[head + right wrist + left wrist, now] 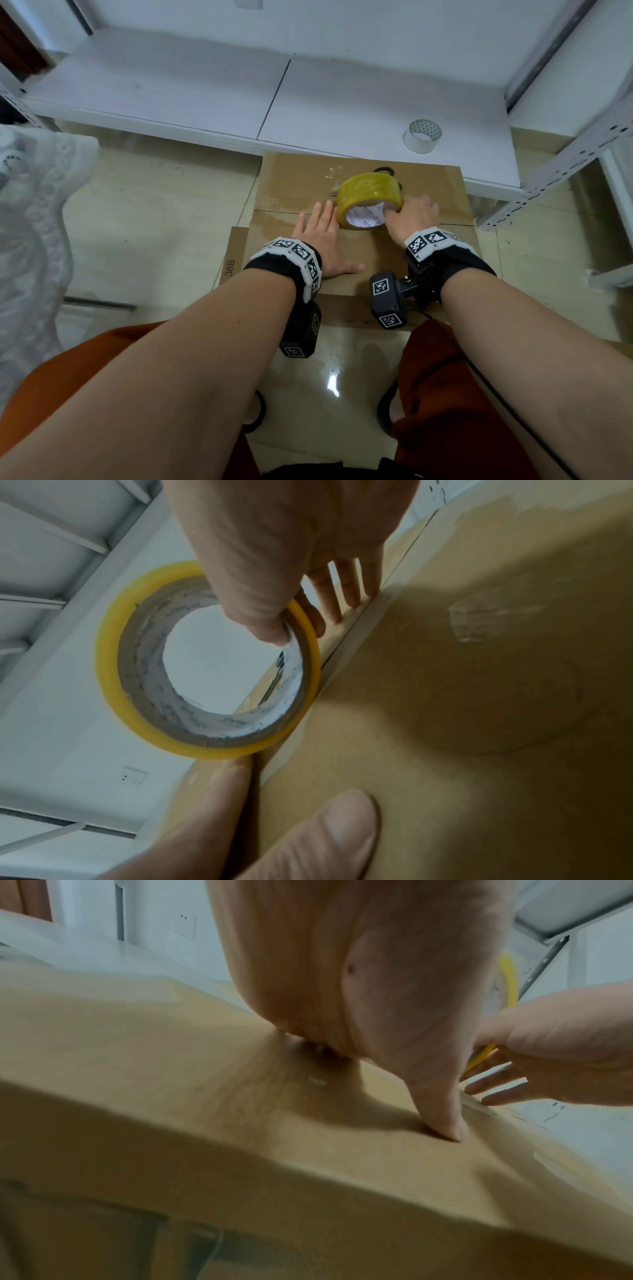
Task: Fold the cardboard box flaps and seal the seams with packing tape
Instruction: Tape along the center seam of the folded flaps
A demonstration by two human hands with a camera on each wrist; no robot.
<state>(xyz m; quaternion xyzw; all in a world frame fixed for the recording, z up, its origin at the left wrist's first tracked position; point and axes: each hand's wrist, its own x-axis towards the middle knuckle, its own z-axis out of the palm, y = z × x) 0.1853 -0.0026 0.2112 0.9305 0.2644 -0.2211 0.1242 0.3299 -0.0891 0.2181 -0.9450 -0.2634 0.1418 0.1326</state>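
Observation:
The cardboard box (421, 192) lies on the floor with its top flaps folded shut, and the seam (281, 213) runs across the middle. My left hand (320, 240) rests flat on the near flap beside the seam, fingers straight and thumb (441, 1110) pressing the cardboard (171, 1069). My right hand (407, 214) grips the yellow packing tape roll (368, 190), which stands on edge over the seam. Its thumb (270, 626) hooks inside the roll's core (143, 685) while the fingers (346, 588) reach down to the box. The left fingertips (346, 821) lie just beside the roll.
Scissors (383, 169) lie on the far flap behind the roll, mostly hidden. A white tape roll (423, 137) sits on the low white shelf (205, 92) past the box. A metal rack post (548, 171) stands at the right, white lace fabric (30, 212) at the left.

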